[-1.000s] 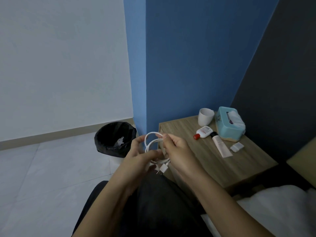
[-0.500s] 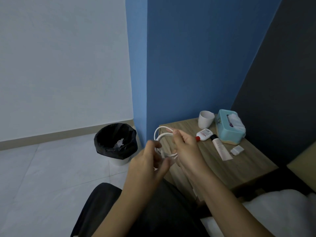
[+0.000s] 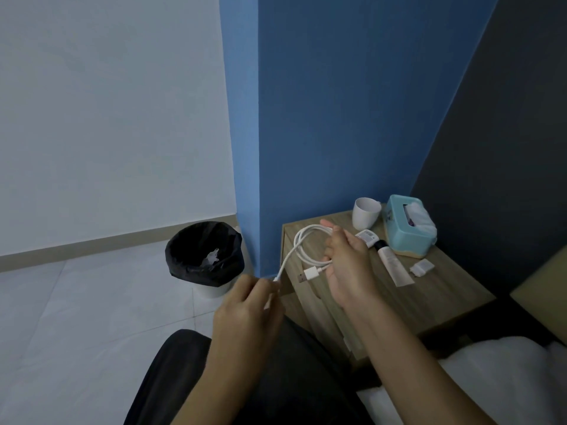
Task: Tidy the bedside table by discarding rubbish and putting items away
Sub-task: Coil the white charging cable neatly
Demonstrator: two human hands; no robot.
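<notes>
Nearest to the camera, the person is sitting with a dark-trousered knee (image 3: 190, 363) pointing toward the floor. Just above it, the left hand (image 3: 245, 308) is pinching one free end of a white cable (image 3: 299, 240) between thumb and fingertips, probably to keep that end tight while the rest is being wound. A little farther and to the right, the right hand (image 3: 348, 265) is curling its fingers round the loops of the cable, so the coil is not falling open. The plug (image 3: 308, 275) is hanging out from the coil on its left side. The cable is therefore in the air, over the near left corner of the bedside table (image 3: 438, 296), not lying on it.

Farther on the table, a tube (image 3: 391, 265) and a small bottle (image 3: 366, 237) are lying flat. A small white object (image 3: 422, 267) is resting near them. At the far edge a cup (image 3: 365, 213) and a tissue box (image 3: 408, 225) are standing. On the floor to the left, a bin (image 3: 190, 265) with a black bag is standing near the table, convenient for rubbish.
</notes>
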